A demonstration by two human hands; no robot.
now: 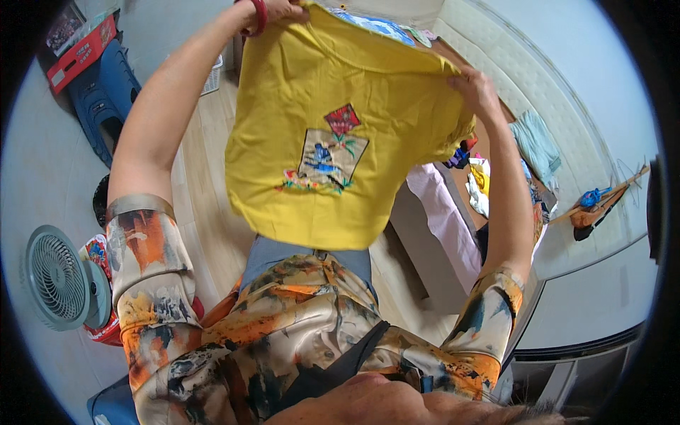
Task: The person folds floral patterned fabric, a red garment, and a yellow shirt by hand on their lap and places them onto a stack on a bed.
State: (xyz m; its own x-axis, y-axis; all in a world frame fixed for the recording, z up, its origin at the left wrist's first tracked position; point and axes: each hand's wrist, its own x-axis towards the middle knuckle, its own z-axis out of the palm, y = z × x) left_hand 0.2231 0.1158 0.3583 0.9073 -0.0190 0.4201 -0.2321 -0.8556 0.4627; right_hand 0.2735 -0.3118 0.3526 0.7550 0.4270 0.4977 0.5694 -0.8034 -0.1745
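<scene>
Both arms are stretched out in front of me, holding up a yellow shirt [283, 106] by its far edge. My left hand [281, 10] is closed on the far left corner, partly cut off by the top of the picture. At the other end, my right hand [476, 91] pinches the cloth near a gathered, ruffled part. A red diamond patch and a beige picture with small blue figures decorate the middle of the shirt. Its near edge hangs loosely above my legs.
To the right stands a bed with a wooden edge, a pink cloth [443, 212], a pale green cloth [536, 145] and a heap of clothes. A grey fan [58, 278] stands at the left, with blue stacked plastic stools [106, 92] and a red box [81, 57] beyond.
</scene>
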